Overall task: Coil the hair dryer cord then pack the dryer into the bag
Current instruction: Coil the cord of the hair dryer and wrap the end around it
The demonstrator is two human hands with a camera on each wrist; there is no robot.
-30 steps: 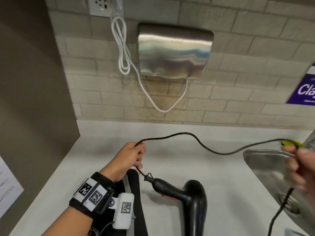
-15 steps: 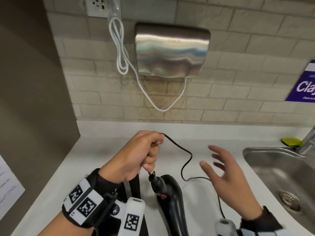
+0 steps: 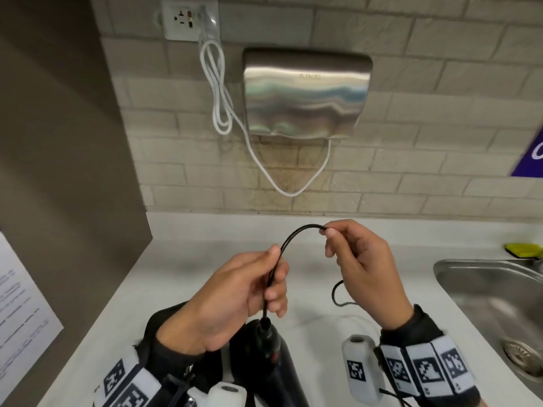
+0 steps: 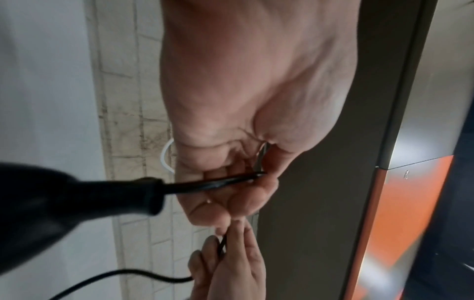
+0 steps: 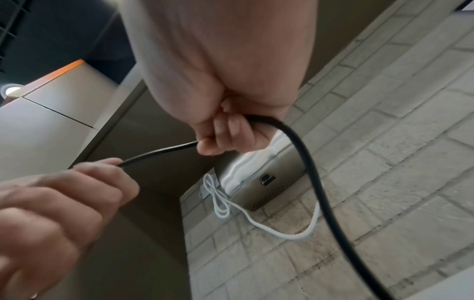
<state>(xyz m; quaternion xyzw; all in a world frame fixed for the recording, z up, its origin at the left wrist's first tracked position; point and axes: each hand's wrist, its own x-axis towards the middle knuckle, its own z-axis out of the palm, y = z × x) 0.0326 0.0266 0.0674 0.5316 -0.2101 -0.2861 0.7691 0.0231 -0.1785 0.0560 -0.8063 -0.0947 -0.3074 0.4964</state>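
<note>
A black hair dryer (image 3: 273,362) lies on the white counter (image 3: 182,268) at the bottom centre, its handle end pointing away from me. Its black cord (image 3: 296,233) rises from the handle and arches between my hands. My left hand (image 3: 249,289) grips the cord just above the strain relief (image 4: 151,194). Up and to the right, my right hand (image 3: 352,259) pinches the cord at the top of the arch. The rest of the cord (image 5: 315,182) loops down behind the right hand. A black bag (image 3: 164,324) lies under my left wrist, mostly hidden.
A steel sink (image 3: 493,292) is set into the counter at the right, with a yellow sponge (image 3: 523,250) behind it. On the brick wall hang a steel hand dryer (image 3: 305,92), its white cable (image 3: 217,92) and a socket (image 3: 188,19). A brown panel (image 3: 58,142) closes the left side.
My right hand, open over the counter half a second ago, has come in and pinched the cord beside the left hand. The cord now forms a short arch between both hands.
</note>
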